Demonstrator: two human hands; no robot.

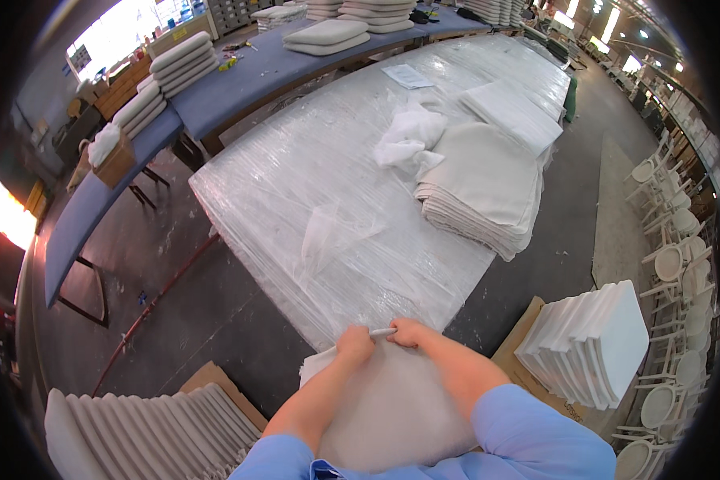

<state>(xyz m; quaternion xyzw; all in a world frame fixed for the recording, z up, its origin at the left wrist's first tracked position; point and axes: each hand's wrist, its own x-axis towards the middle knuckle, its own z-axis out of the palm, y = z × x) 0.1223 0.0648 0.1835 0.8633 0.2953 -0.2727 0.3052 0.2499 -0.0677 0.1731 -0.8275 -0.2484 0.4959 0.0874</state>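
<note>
The fingers of the left hand (354, 344) were clenched on the far edge of a pale cushion (392, 408), pinching its fabric, and the fingers of the right hand (408, 331) were closed on the same edge just beside them — a thin white strip (382, 331) ran between the two hands. The cushion lay at six o'clock, at the near end of the plastic-wrapped surface (296, 200), pressed under both forearms. Outward at one o'clock sat a stack of flat beige covers (488, 184), with crumpled white fabric (408, 140) at twelve. At four o'clock stood a stack of white foam pads (588, 340) on cardboard; at eight o'clock, a row of grey cushions (152, 432) — and beyond, at eleven, a blue bench (240, 80) carrying more.
</note>
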